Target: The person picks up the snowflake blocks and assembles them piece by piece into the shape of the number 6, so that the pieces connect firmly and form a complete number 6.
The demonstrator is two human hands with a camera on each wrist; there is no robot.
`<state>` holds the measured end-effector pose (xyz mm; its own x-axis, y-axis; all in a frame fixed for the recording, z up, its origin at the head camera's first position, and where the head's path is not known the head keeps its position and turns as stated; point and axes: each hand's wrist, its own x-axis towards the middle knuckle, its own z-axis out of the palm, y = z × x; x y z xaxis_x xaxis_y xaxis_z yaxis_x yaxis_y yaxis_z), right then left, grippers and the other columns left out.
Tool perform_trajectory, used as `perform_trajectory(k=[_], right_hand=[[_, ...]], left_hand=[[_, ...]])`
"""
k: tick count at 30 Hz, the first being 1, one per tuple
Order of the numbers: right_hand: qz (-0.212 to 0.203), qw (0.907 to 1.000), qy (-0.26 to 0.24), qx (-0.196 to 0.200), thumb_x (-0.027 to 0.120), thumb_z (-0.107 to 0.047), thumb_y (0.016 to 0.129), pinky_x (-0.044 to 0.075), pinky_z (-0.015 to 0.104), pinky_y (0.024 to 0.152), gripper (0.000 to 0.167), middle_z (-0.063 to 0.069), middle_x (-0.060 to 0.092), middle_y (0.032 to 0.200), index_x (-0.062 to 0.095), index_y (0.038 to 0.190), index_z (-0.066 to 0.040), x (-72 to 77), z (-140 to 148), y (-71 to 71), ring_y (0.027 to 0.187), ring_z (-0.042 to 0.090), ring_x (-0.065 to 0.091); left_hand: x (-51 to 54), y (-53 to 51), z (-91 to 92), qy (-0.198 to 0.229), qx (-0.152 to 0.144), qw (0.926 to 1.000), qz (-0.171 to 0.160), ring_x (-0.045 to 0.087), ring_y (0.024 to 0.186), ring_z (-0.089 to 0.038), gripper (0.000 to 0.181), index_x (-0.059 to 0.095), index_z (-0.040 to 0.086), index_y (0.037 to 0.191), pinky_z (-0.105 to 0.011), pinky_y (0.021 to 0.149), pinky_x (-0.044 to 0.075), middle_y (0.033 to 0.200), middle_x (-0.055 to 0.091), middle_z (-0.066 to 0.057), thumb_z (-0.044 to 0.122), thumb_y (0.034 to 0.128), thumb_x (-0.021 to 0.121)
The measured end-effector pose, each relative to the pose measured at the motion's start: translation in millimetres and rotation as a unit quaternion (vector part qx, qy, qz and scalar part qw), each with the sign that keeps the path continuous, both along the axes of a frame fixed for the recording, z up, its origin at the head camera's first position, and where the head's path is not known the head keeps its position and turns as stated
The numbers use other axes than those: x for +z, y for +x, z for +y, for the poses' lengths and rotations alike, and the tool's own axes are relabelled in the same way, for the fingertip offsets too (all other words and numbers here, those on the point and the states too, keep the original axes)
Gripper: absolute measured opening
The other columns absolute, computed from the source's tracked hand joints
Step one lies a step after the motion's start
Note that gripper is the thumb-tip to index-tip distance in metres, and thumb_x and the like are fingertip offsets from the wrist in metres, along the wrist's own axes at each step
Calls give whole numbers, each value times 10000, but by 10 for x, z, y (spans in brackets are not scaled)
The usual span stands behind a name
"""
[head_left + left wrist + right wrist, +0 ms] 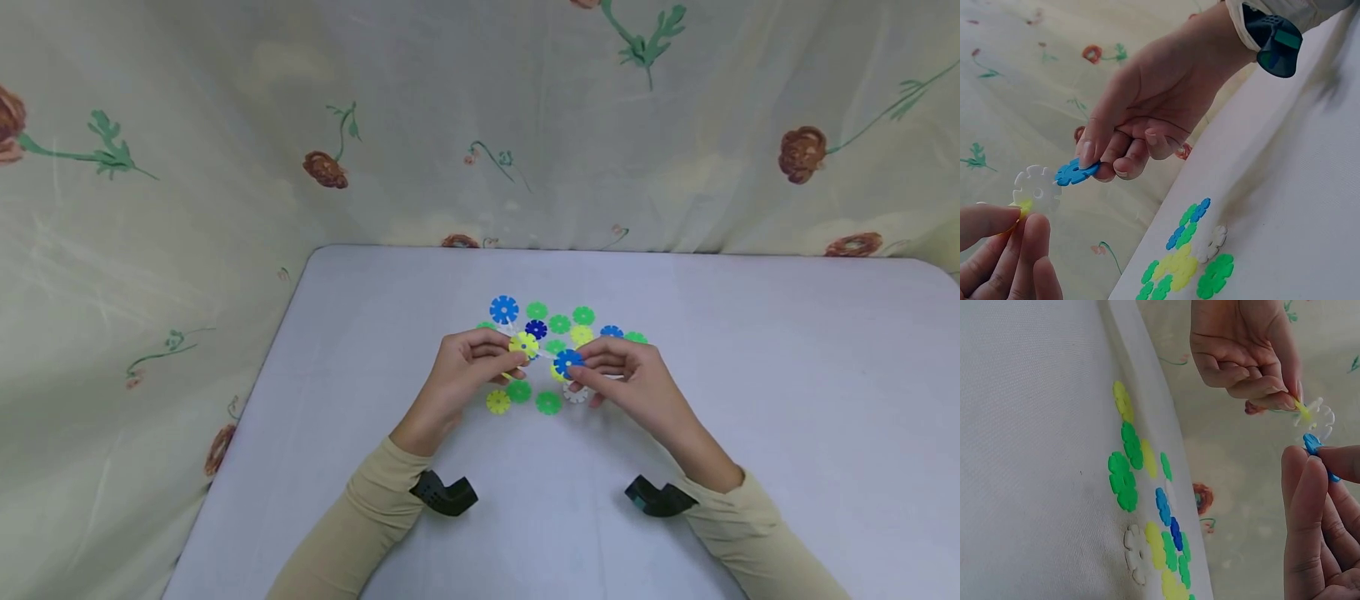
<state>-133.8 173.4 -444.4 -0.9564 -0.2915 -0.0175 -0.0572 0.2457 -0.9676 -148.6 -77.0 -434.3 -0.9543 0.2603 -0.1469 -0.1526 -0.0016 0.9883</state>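
Note:
Between thumb and fingers, my left hand (474,367) pinches a yellow notched plastic disc (523,345), a snowflake-shaped piece. My right hand (633,379) pinches a blue notched disc (567,363) the same way. A whitish translucent notched disc (1038,187) stands between the two hands. The yellow disc meets one side of it, and the blue disc's edge is at its other side. Whether the blue disc is slotted in or only touching, I cannot tell. Both hands are raised above the table, as the wrist views show.
On the white table (750,400) several loose notched discs lie around and beneath the hands, among them a large blue disc (504,309), a dark blue disc (536,330), a green disc (548,403) and a yellow disc (498,402). Flowered cloth (405,125) hangs behind and to the left.

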Motion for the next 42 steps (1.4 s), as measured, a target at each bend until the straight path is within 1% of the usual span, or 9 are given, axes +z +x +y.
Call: perform_trajectory(k=[4,9,15,25,29,32,35,39,42], right_hand=[[37,10000,19,-5,739,-158,971,635,405,619,211,236,768,942,685,1084,12,2,-6,1,818,253,778],[148,9999,64,9,737,-159,973,633,381,612,187,229,768,930,698,1063,0,11,-8,10,809,254,775],[248,9996,92,-5,735,-150,973,630,352,604,178,274,758,947,710,1065,0,24,-17,22,809,244,776],[246,9997,52,30,718,-141,984,629,327,613,151,237,774,934,729,1052,-6,5,-30,24,808,224,782],[210,9997,117,37,714,-134,986,631,328,620,152,205,786,917,731,1042,6,4,-36,28,802,218,783],[195,9997,146,43,714,-127,985,637,350,628,154,192,787,895,734,1039,16,7,-39,34,779,225,780],[232,9995,214,35,719,-121,980,638,360,632,153,207,779,875,739,1036,20,3,-44,37,736,249,768],[309,9987,406,-45,733,-111,967,630,310,634,146,246,764,859,748,1027,21,-6,-48,36,693,299,751],[318,9982,493,-100,739,-100,959,621,271,637,138,260,756,852,750,1022,23,-15,-48,39,686,313,746]], left_hand=[[4,5,2,-43,-16,10000,26,754,764,-133,127,697,13,994,-525,822,615,884,786,-39,112,940,753],[6,12,5,-109,-65,9999,61,753,766,-125,122,695,12,987,-517,815,618,895,788,-59,107,939,754],[3,10,11,-150,-84,9998,87,756,777,-120,124,703,3,993,-568,843,604,901,792,-63,107,946,750],[21,17,14,-180,-27,9997,176,769,813,-130,163,727,-7,1008,-578,839,608,937,801,-116,149,965,741],[22,26,12,-194,-95,9996,201,783,834,-136,164,727,-16,1012,-598,866,602,955,803,-151,143,972,733],[22,33,11,-202,-171,9994,213,783,832,-136,163,727,-28,1010,-615,886,593,952,799,-175,131,975,726],[20,35,5,-274,-248,9990,237,779,824,-128,158,733,-35,1001,-621,888,589,943,797,-183,120,977,720],[26,40,7,-404,-361,9981,307,780,818,-128,155,742,-38,1004,-624,880,587,943,796,-187,113,979,716],[31,42,10,-442,-432,9975,339,786,815,-143,161,743,-43,1014,-614,873,593,949,796,-193,111,977,719]])
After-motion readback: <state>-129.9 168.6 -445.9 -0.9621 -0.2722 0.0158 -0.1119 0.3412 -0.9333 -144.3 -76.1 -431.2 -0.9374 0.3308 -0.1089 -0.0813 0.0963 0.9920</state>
